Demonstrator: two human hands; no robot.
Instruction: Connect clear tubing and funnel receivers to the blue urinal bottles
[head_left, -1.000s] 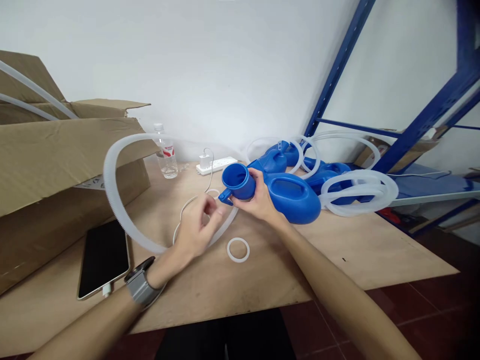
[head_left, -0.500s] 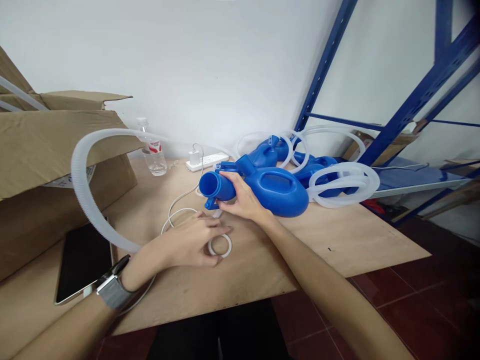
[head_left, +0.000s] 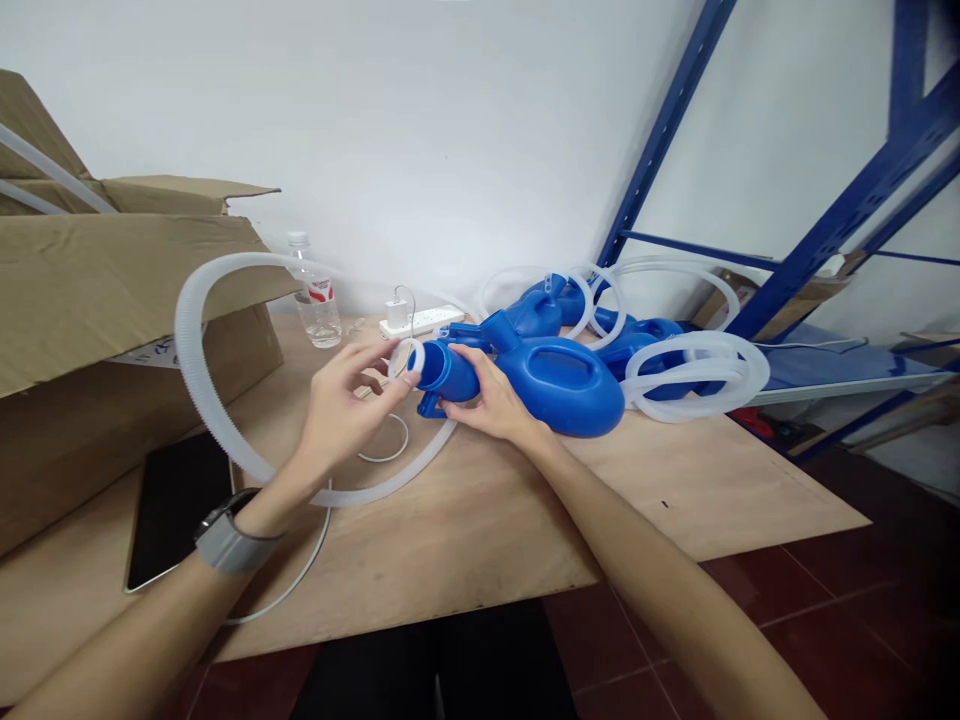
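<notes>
A thin white ring (head_left: 420, 358) is pinched between the thumb and fingers of my left hand (head_left: 341, 400), right at the mouth of a blue plastic cup-shaped piece (head_left: 456, 375). My right hand (head_left: 495, 402) grips that piece around its side, its opening facing left. Just behind my right hand, a blue jug (head_left: 592, 400) with a moulded handle lies on its side on the wooden table (head_left: 480, 530). A ribbed translucent hose (head_left: 196, 345) loops around my left forearm; where its ends attach is hidden.
More blue jugs (head_left: 536, 312) and a coiled hose (head_left: 750, 375) lie behind on the right. At left stand a cardboard box (head_left: 127, 270), a tablet (head_left: 176, 510) and a water bottle (head_left: 322, 325). A power strip (head_left: 431, 320) sits by the wall; a blue shelf frame (head_left: 847, 220) is at right.
My left hand has lifted the white ring off the table and brought it up to the mouth of the blue cup-shaped piece. My right hand keeps its grip.
</notes>
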